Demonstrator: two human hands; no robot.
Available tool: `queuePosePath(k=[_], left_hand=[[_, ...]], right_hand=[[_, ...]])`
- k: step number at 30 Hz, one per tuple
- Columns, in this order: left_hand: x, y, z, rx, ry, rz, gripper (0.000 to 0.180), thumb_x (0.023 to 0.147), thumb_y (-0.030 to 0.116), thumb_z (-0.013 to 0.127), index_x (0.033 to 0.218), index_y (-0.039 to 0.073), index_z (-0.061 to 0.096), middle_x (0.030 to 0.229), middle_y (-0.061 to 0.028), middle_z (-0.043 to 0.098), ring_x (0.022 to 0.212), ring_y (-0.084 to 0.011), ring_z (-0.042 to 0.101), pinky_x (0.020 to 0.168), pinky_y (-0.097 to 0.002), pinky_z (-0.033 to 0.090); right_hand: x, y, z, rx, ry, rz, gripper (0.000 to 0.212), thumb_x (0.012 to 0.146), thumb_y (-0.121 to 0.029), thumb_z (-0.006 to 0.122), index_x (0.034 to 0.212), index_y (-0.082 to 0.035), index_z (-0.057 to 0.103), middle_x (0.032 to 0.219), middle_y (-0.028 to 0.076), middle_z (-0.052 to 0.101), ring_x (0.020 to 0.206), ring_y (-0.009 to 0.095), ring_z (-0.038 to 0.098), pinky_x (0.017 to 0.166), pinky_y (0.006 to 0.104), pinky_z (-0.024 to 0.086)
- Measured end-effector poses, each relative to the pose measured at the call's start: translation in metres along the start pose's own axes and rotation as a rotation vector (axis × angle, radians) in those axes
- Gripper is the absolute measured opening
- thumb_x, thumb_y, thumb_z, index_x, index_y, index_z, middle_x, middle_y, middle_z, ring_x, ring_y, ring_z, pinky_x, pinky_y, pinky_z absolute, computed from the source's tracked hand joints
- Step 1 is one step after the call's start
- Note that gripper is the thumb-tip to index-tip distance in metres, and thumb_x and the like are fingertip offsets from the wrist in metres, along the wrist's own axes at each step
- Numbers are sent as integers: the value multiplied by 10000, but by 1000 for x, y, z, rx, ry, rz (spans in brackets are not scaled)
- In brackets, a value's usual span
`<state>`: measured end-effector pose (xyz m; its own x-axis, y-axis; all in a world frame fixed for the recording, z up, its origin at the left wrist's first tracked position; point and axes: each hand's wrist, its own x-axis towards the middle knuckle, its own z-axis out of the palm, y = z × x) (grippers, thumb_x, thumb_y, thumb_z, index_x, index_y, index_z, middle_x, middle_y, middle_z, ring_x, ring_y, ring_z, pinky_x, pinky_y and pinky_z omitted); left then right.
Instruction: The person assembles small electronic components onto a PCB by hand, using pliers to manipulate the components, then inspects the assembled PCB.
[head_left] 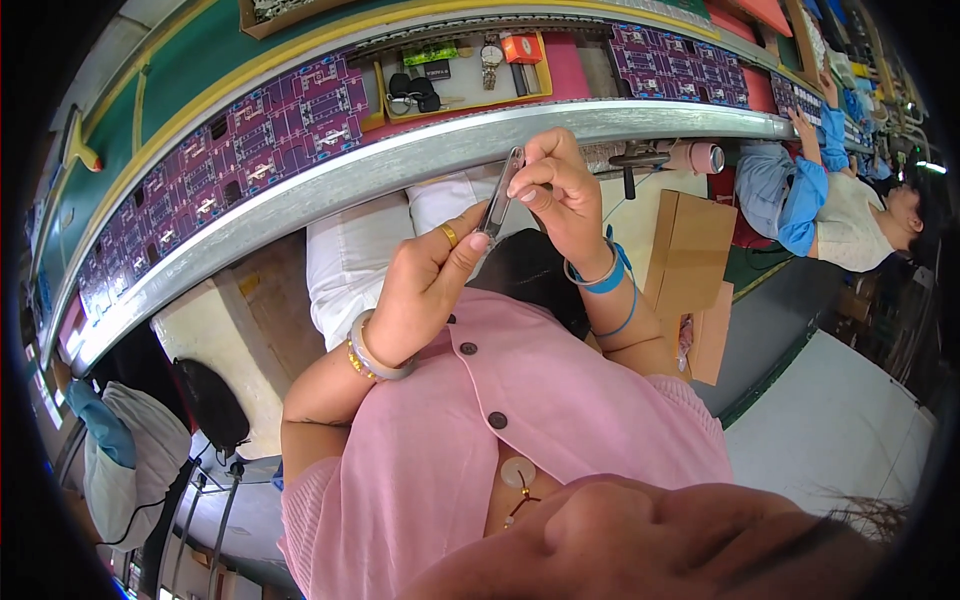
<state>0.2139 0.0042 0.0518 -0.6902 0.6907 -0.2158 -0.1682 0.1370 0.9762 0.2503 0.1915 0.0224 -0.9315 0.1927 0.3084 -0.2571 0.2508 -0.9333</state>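
Note:
A slim, flat, dark object with a shiny silvery edge (499,197) is tilted upright above my lap, seen almost edge-on. Its kind is hard to make out at this angle. My left hand (432,278) grips its lower end between thumb and fingers. At the upper part, the bent thumb and fingertips of my right hand (563,192) pinch its side. Both hands are just on my side of the metal bench rail (410,148).
Purple circuit board panels (235,150) lie along the line beyond the rail. A yellow tray (545,75) holds a watch (490,62), sunglasses (413,92) and small boxes. Cardboard boxes (690,250) stand at my right. Farther right, another person (855,215) sits at the line.

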Motion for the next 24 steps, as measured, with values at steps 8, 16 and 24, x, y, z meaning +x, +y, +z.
queuePosePath(k=[8, 16, 24], left_hand=[[-1, -2, -1, 29, 30, 29, 343, 936, 174, 510, 1192, -53, 533, 574, -12, 371, 515, -70, 339, 463, -226, 341], [11, -2, -14, -99, 5, -26, 354, 939, 175, 506, 1213, -48, 520, 648, 29, 418, 601, -55, 357, 538, -196, 346], [18, 13, -49, 81, -31, -31, 278, 908, 106, 519, 1149, -19, 577, 621, 31, 426, 581, -47, 345, 500, -222, 310]], right_hand=[[-1, 2, 4, 23, -1, 56, 54, 789, -135, 661, 778, -83, 652, 819, 15, 494, 820, 168, 447, 761, 274, 370], [-8, -42, -14, -591, -284, -636, 261, 848, -238, 461, 935, -77, 647, 1100, 91, 589, 1086, 252, 500, 984, 427, 339], [51, -31, -35, -735, -146, -423, 471, 897, -320, 468, 1288, -57, 473, 1228, 144, 529, 1220, 322, 416, 1043, 505, 240]])
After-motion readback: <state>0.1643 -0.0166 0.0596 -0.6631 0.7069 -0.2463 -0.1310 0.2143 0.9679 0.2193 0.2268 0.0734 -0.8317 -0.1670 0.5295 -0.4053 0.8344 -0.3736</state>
